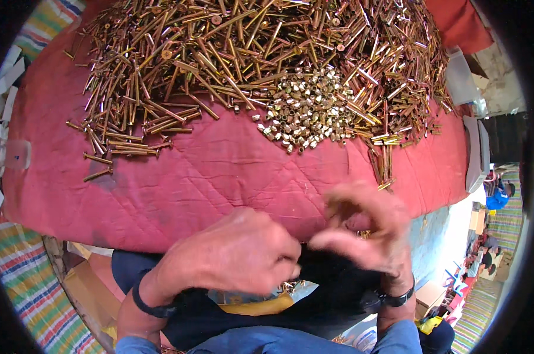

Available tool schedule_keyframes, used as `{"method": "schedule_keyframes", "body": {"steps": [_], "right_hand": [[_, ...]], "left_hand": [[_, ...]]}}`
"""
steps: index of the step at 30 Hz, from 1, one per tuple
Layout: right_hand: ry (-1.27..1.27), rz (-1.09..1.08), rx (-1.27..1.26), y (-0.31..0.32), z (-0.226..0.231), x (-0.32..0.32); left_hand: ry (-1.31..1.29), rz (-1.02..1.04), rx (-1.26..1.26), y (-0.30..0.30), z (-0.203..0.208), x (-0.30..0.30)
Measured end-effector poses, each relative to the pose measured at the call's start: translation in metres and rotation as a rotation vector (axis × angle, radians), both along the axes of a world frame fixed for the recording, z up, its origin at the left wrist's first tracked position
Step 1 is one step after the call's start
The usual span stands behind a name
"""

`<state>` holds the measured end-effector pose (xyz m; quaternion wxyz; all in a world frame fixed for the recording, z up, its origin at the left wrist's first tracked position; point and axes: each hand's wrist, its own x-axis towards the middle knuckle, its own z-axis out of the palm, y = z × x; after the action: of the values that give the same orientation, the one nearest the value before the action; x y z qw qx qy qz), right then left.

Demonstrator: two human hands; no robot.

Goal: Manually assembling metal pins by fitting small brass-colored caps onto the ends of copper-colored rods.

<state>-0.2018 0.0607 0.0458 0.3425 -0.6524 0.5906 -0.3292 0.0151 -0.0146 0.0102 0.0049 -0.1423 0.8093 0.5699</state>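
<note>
Over the near edge of the red padded cloth (160, 194), my left hand (237, 251) is curled closed, its back turned up. What it holds, if anything, is hidden by the fingers. To its right my right hand (370, 227) is blurred by motion. Its thumb and curved fingers stand apart, with red cloth showing through the gap. Beyond both hands lies a big heap of long gold-coloured screws (231, 41). A pile of small shiny metal nuts (308, 109) sits at the heap's near side. Several screws (385, 165) lie loose on the cloth beyond my right hand.
Below the hands, between my legs, is a yellow-edged container (261, 307) with some metal pieces near it. A clear plastic box (18, 154) stands at the left edge of the cloth. Cardboard (92, 292) lies low at left. People (497, 197) are far off at right.
</note>
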Motion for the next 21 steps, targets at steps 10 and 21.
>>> {"method": "schedule_keyframes", "body": {"steps": [10, 21], "right_hand": [[0.746, -0.328, -0.206, -0.02, -0.031, -0.08], [0.826, -0.163, -0.48, -0.047, -0.043, -0.064]], "left_hand": [[0.321, 0.709, -0.914, -0.074, -0.018, 0.008], [0.302, 0.699, -1.15, -0.094, -0.037, -0.002]]}}
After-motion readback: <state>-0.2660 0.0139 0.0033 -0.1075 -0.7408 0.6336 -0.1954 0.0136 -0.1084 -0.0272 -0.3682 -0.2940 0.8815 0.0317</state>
